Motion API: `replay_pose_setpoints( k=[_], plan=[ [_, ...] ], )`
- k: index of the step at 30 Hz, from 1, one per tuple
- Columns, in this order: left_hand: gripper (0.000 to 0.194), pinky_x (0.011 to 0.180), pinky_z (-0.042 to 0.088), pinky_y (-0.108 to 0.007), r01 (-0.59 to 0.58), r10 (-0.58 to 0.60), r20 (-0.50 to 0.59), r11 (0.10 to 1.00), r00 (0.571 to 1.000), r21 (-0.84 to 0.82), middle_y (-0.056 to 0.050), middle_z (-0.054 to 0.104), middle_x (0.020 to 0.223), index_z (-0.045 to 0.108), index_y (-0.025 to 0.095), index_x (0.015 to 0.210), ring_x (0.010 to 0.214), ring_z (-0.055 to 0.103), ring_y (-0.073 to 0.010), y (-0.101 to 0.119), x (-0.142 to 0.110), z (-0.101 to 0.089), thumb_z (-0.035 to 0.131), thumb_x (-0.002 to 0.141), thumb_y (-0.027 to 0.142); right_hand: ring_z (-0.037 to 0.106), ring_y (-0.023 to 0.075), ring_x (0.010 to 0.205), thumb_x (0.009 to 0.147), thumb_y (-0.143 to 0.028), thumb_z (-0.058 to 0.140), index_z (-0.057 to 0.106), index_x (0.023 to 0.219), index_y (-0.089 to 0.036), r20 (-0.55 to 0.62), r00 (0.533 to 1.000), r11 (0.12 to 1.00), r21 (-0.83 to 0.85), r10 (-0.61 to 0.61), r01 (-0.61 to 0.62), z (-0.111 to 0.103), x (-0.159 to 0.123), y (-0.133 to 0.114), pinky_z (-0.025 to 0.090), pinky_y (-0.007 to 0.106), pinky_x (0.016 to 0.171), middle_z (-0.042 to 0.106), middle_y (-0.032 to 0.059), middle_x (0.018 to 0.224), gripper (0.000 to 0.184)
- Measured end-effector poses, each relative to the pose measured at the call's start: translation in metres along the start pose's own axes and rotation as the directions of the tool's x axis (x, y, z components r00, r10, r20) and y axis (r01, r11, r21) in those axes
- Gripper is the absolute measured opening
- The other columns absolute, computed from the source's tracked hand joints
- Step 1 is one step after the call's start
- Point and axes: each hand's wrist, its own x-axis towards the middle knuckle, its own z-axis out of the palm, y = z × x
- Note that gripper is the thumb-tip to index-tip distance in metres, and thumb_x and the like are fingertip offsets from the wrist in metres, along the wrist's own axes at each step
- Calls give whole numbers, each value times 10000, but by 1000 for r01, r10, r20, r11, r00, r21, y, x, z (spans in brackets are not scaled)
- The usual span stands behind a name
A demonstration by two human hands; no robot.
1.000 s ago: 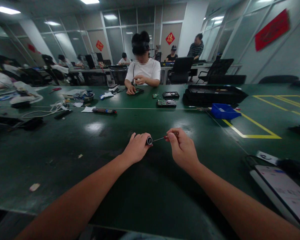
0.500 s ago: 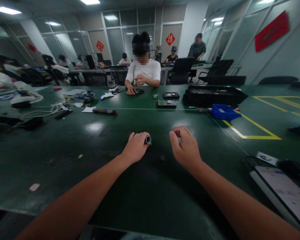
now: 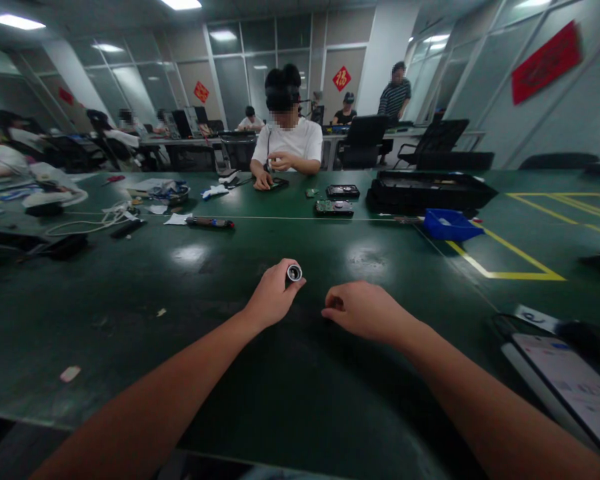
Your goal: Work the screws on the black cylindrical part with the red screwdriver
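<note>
My left hand is closed around a short dark tube. Its round open end, with a silvery metal rim, faces me, and the rest of it is hidden in the palm. To the right and slightly lower, my right hand is low over the green table, its fingers curled and the thumb tip near the index finger. A bit of something dark shows by the thumb tip, too small and covered to name. The two hands are apart.
Across the green table a person in a white shirt handles a small device. Opened devices, a black tray and a blue bin lie ahead. A screwdriver-like tool lies left, a phone right.
My right hand has moved down and left towards a small dark lump on the table, now covered. The brownish piece seen in its fingers is hidden. The tube's open end has turned more towards me.
</note>
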Motion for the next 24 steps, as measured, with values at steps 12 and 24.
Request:
replay_pose_setpoints(
  k=[12, 24],
  plan=[
    [185, 865, 464, -366, 21, -22, 54, 1000, 998, 4, -36, 644, 1002, 545, 207, 1074, 934, 605, -209, 5, -2, -1, 586, 914, 289, 685, 243, 811, 836, -266, 638, 765, 898, -267, -12, 999, 998, -57, 35, -36, 22, 9, 6, 483, 338, 652, 749, 51, 907, 142],
    [185, 845, 467, -346, 23, -20, 98, 999, 995, -30, -34, 648, 990, 546, 199, 1070, 919, 609, -201, 8, -2, -1, 586, 913, 289, 664, 208, 685, 833, -220, 652, 746, 792, -238, -104, 994, 997, 73, 43, -36, 24, 8, 2, 443, 308, 583, 730, 54, 778, 104]
  ],
)
